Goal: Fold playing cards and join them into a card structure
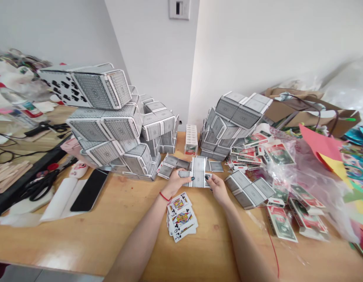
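Note:
Between my two hands is a set of grey-backed playing cards (pixel 198 172), with one card standing crosswise over others. My left hand (pixel 179 181) pinches the left end, thumb on top. At the right end, my right hand (pixel 215 184) grips a card edge between thumb and fingers. Just below lies a loose pile of face-up playing cards (pixel 181 219), with a king, queen and jack of clubs showing. Behind my hands are flat folded card pieces (pixel 172 165). A box shape made of cards (pixel 249 189) sits to the right of my right hand.
Stacked card boxes (pixel 106 125) rise at left, with another stack (pixel 234 117) at right. Card packs (pixel 282 223) and plastic wrap (pixel 322 196) lie at right. A phone (pixel 89 190) and black scissors (pixel 42 184) lie at left. A row of packs (pixel 191 137) stands by the wall.

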Available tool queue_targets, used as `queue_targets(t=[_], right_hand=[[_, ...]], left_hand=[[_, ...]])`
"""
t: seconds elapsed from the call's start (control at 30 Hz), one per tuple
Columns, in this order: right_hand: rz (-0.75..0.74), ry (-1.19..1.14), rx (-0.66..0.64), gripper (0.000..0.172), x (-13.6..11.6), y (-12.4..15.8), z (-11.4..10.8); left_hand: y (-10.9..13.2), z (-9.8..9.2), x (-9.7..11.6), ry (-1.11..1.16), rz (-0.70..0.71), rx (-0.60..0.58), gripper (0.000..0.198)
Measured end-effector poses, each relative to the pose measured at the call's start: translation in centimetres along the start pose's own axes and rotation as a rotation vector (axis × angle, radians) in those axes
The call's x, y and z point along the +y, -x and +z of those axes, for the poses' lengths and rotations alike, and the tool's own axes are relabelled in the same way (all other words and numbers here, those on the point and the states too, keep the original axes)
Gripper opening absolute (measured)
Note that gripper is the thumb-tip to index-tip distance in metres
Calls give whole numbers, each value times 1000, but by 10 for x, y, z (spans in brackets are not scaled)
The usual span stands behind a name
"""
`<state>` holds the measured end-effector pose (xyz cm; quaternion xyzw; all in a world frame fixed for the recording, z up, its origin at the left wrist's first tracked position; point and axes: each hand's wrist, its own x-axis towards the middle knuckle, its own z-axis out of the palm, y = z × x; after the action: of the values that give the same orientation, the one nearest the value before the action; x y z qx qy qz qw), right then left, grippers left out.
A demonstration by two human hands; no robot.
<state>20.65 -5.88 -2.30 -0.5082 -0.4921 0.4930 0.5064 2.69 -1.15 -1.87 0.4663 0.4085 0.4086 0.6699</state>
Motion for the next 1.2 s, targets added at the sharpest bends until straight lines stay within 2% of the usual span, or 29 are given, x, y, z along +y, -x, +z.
queue_targets(t=[0.3,0.4,0.6,0.77,1.2], right_hand=[[-86,105,97,28,7,2,2],[-60,121,103,30,7,2,2],[24,12,35,32,0,4,2],[52,-3,26,33,-3,3,2],[16,69,47,34,0,4,3]], left_hand=[[3,5,3,-211,89,167,30],[4,5,5,-210,82,156,29],[5,5,7,-92,27,98,29],[4,4,5,-62,42,64,26],[5,5,2,-183,61,197,26]])
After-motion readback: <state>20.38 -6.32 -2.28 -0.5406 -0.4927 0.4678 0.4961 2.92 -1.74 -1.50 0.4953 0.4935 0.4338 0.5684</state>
